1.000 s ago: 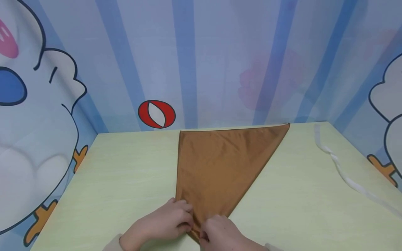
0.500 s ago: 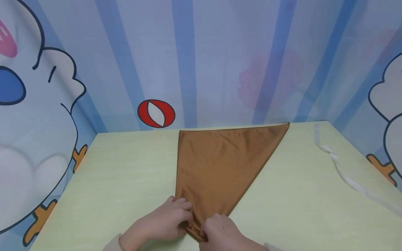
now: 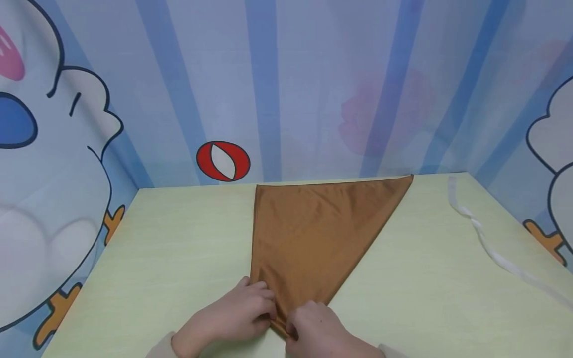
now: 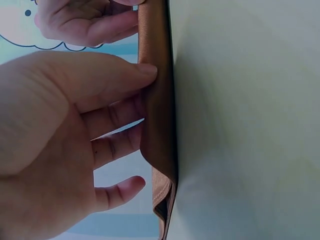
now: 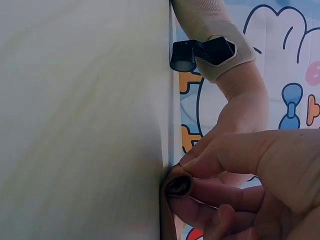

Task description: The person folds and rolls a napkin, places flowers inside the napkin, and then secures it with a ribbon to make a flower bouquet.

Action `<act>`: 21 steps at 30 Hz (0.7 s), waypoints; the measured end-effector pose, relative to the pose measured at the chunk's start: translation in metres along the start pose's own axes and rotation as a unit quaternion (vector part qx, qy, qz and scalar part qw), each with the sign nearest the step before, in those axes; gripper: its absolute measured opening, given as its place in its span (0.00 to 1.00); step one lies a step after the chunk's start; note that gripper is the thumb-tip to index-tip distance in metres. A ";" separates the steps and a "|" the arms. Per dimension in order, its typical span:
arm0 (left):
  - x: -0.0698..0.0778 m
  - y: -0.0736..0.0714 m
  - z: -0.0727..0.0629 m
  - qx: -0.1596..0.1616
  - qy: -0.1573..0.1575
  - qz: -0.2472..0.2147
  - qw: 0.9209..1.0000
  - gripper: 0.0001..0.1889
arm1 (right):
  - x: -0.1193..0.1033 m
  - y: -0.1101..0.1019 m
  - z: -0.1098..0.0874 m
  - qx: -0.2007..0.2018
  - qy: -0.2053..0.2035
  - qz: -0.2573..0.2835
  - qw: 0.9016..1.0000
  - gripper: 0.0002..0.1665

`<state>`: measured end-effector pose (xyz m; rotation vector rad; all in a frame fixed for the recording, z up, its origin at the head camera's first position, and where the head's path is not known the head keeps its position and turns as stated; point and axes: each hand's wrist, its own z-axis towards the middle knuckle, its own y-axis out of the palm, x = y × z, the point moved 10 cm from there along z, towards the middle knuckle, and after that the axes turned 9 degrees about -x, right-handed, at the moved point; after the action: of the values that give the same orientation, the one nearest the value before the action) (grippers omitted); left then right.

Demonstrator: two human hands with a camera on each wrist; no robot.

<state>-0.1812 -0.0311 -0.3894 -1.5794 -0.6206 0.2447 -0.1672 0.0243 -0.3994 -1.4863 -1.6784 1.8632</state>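
A brown satiny cloth [image 3: 309,238] lies flat on the table, wide at the back and narrowing toward the person. Its near edge is rolled up; in the right wrist view the roll's end [image 5: 179,184] shows as a small coil. My left hand [image 3: 237,311] holds the left part of this roll, thumb [image 4: 145,70] on the near side and fingers over the top. Close beside it, my right hand [image 3: 320,333] pinches the roll's right end between thumb and fingers. The little finger [image 4: 122,194] of the left hand sticks out away from the cloth.
A twisted white ribbon [image 3: 492,253] runs along the right side of the pale yellow table [image 3: 188,238]. Behind the table stands a blue striped backdrop [image 3: 304,89] with cartoon figures at both sides. A small black camera [image 5: 187,54] sits on the left wrist.
The rolled near edge has moved slightly away from the person, and both hands have shifted a little forward with it. The far part of the cloth and the ribbon stay in place.
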 end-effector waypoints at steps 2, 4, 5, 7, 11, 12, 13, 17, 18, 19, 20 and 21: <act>0.000 -0.001 0.001 0.005 -0.002 0.001 1.000 0.04 | 0.002 0.000 0.001 -0.005 0.003 0.006 1.000 0.10; -0.002 -0.001 0.002 0.010 -0.006 -0.001 1.000 0.04 | 0.004 0.000 0.001 -0.009 0.005 0.016 1.000 0.09; -0.003 -0.001 0.002 0.014 -0.009 -0.005 1.000 0.04 | 0.006 0.000 0.001 -0.010 0.006 0.023 1.000 0.09; -0.005 -0.001 0.003 0.019 -0.014 -0.020 1.000 0.05 | 0.010 0.000 0.002 -0.013 0.011 0.033 0.999 0.09; -0.008 -0.001 0.004 0.023 -0.017 -0.044 0.999 0.07 | 0.014 -0.001 0.003 -0.014 0.011 0.054 0.998 0.10; -0.008 -0.001 0.004 0.023 -0.017 -0.045 0.999 0.07 | 0.015 -0.002 0.003 -0.011 0.009 0.052 0.999 0.10; -0.008 -0.001 0.005 0.022 -0.018 -0.044 0.999 0.08 | 0.015 -0.003 0.003 -0.009 0.008 0.052 0.999 0.11; -0.008 -0.002 0.006 0.017 -0.027 -0.035 0.999 0.06 | 0.015 -0.006 0.003 0.008 -0.001 0.033 0.999 0.08; -0.008 -0.002 0.006 0.015 -0.029 -0.031 0.999 0.05 | 0.014 -0.007 0.003 0.012 -0.003 0.029 1.000 0.07; -0.008 -0.001 0.006 0.013 -0.030 -0.026 0.999 0.05 | 0.015 -0.008 0.003 0.016 -0.004 0.024 1.000 0.06; -0.008 -0.001 0.006 0.012 -0.031 -0.022 0.999 0.04 | 0.015 -0.008 0.003 0.020 -0.004 0.017 1.000 0.05; -0.008 -0.001 0.006 0.010 -0.031 -0.018 0.999 0.04 | 0.015 -0.009 0.003 0.025 -0.006 0.009 1.000 0.05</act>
<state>-0.1916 -0.0301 -0.3909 -1.5437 -0.6929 0.2726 -0.1802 0.0361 -0.3998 -1.4784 -1.6156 1.9129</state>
